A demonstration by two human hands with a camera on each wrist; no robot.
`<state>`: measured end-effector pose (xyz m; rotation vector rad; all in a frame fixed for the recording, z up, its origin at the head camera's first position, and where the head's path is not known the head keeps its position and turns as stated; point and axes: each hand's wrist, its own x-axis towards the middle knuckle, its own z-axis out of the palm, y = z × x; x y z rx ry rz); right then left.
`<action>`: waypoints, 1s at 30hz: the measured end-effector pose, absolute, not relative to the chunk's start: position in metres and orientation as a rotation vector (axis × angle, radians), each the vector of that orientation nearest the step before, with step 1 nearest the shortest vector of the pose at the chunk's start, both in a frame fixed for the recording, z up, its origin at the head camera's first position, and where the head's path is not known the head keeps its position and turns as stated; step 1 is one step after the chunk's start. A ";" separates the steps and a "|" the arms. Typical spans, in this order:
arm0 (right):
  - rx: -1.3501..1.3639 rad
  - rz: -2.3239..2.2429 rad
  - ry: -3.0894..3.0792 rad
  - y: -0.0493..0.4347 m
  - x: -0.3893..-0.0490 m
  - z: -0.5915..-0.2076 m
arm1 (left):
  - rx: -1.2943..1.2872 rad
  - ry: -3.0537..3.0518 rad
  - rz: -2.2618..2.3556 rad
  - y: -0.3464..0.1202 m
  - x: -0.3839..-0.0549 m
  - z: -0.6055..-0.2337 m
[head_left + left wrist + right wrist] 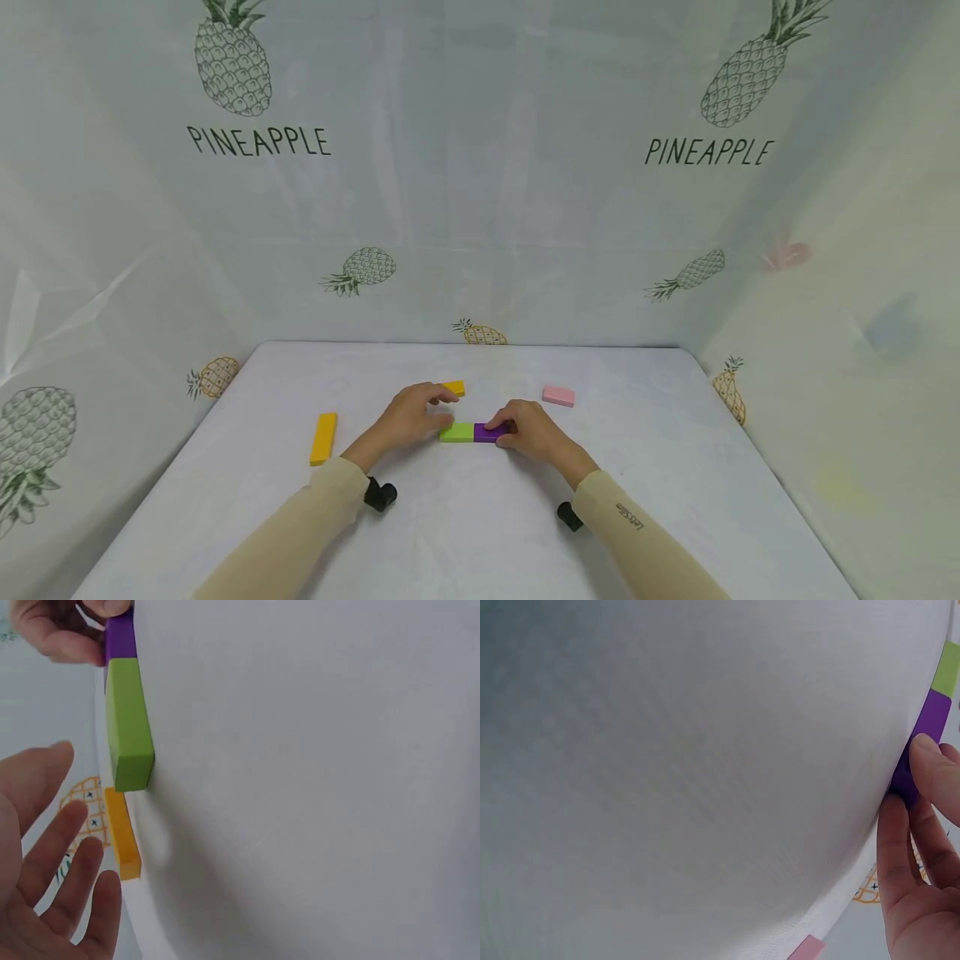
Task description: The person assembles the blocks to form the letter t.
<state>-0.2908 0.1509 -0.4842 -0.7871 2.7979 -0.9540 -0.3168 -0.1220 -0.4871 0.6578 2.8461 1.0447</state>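
Observation:
A lime-green block point(457, 432) and a purple block point(483, 433) lie end to end in a row on the white table, their ends meeting. My right hand point(534, 431) pinches the purple block at its right end; in the right wrist view its thumb and fingertips close round that end and hide part of it. My left hand point(408, 417) hovers by the left end of the green block, fingers spread and loosely bent. The left wrist view has a gap between that hand and the green block point(130, 720), with nothing held.
A yellow-orange block point(453, 388) lies behind the row, partly covered by my left hand. Farther left is a longer yellow-orange block point(323, 439). A pink block point(558, 396) sits at the back right. The table point(652, 467) meets a pineapple-print curtain point(480, 208).

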 end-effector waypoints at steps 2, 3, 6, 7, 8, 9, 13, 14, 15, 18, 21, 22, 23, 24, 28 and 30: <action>-0.784 -0.953 2.799 0.151 -0.291 -0.484 | 0.629 2.887 1.037 -0.122 -0.320 -0.484; -0.784 -0.955 2.799 0.151 -0.291 -0.484 | 0.620 2.901 1.032 -0.122 -0.323 -0.482; -0.782 -0.963 2.793 0.151 -0.291 -0.484 | 0.605 2.923 1.023 -0.121 -0.329 -0.478; -0.784 -0.965 2.791 0.151 -0.291 -0.484 | 0.601 2.922 1.011 -0.121 -0.331 -0.477; -0.786 -0.964 2.790 0.151 -0.291 -0.484 | 0.605 2.918 1.002 -0.121 -0.333 -0.475; -0.787 -0.963 2.789 0.151 -0.291 -0.484 | 0.611 2.917 0.990 -0.121 -0.336 -0.474; -0.790 -0.960 2.781 0.151 -0.291 -0.484 | 0.665 2.915 0.909 -0.123 -0.345 -0.472; -0.787 -0.958 2.781 0.151 -0.291 -0.484 | 0.686 2.915 0.892 -0.123 -0.348 -0.473; -0.782 -0.958 2.781 0.152 -0.291 -0.485 | 0.711 2.916 0.874 -0.124 -0.350 -0.473; -0.775 -0.956 2.784 0.151 -0.291 -0.485 | 0.783 2.914 0.820 -0.127 -0.359 -0.476; -0.786 -0.956 2.785 0.151 -0.292 -0.485 | 0.822 2.898 0.782 -0.130 -0.365 -0.479; -0.791 -0.960 2.782 0.151 -0.292 -0.485 | 0.836 2.891 0.774 -0.131 -0.367 -0.479; -0.794 -0.963 2.780 0.151 -0.292 -0.486 | 0.847 2.880 0.771 -0.132 -0.369 -0.480; -0.795 -0.963 2.780 0.151 -0.292 -0.486 | 0.855 2.869 0.773 -0.133 -0.371 -0.480; -0.787 -0.957 2.790 0.151 -0.292 -0.487 | 0.899 2.825 0.783 -0.133 -0.377 -0.480; -0.789 -0.954 2.795 0.151 -0.293 -0.487 | 0.893 2.797 0.791 -0.132 -0.381 -0.481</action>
